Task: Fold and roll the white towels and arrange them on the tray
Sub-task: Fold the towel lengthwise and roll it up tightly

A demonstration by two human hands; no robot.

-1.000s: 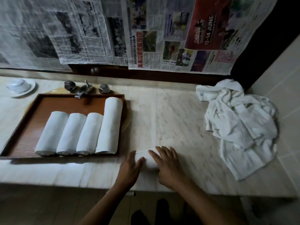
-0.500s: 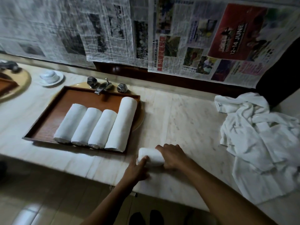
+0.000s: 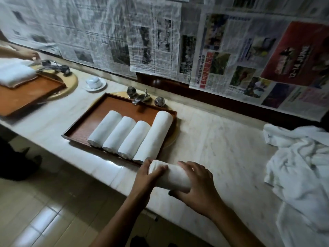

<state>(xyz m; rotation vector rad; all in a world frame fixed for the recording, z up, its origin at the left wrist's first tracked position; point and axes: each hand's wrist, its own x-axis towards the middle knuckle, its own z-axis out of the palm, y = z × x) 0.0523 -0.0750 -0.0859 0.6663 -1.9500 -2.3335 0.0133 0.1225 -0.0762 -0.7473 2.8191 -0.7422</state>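
- Head view: since half a second ago, the rolled towel [image 3: 170, 177] is lying closer to the near right corner of the tray [image 3: 110, 111].
- The left hand [image 3: 145, 177] is curling its fingers round the roll's left end. The right hand [image 3: 197, 186] is spreading its fingers over the other end.
- The roll is hanging by the front edge of the countertop [image 3: 213, 139], possibly just lifted; the blur is hiding any gap.
- Four rolls [image 3: 131, 134] are already lying side by side on the tray, the longest touching its right rim.
- If either grip is slackening, the roll is likely to spring open or drop off the edge.
- The tray's bare space is sitting on the left, so carrying the roll across is risking a nudge to the row.
- The loose towels [image 3: 299, 166] are waiting well apart, to the right.
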